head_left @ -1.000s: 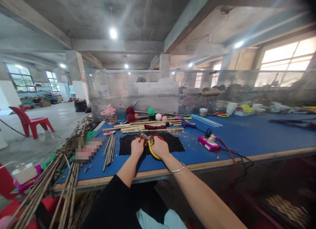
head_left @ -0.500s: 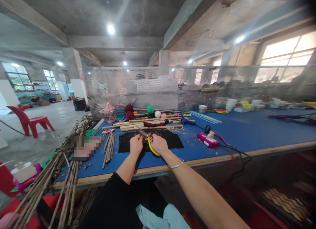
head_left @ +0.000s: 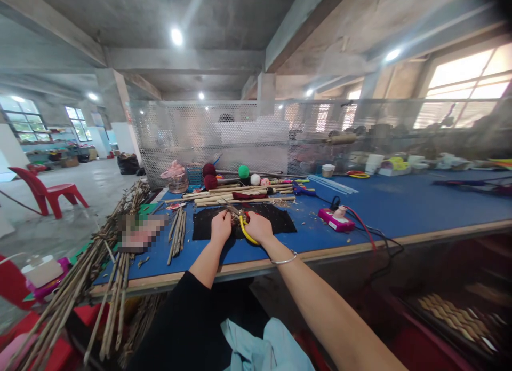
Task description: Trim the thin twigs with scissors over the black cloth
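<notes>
Over the black cloth [head_left: 280, 221] on the blue table, my right hand [head_left: 258, 228] is wrapped round scissors [head_left: 248, 232] with a yellow handle loop. Their metal blades point up and to the left, over my left hand's fingertips. My left hand [head_left: 221, 226] has its fingers pinched together beside the blades; what it holds is too small to make out. Pale peeled sticks [head_left: 224, 196] and a dark red cloth lie just behind the black cloth. A short bundle of thin brown sticks [head_left: 177, 233] rests to the left.
A large bundle of twigs [head_left: 86, 264] hangs over the table's left edge. Yarn balls [head_left: 244, 172] and a pink-lidded jar [head_left: 176, 179] stand at the back. A pink power strip [head_left: 335, 221] with cables lies to the right, near a blue-handled tool [head_left: 303, 190].
The view has tipped down slightly, so the scene sits a little higher. My left hand has shifted slightly against the scissors, and the scissors remain in my right hand.
</notes>
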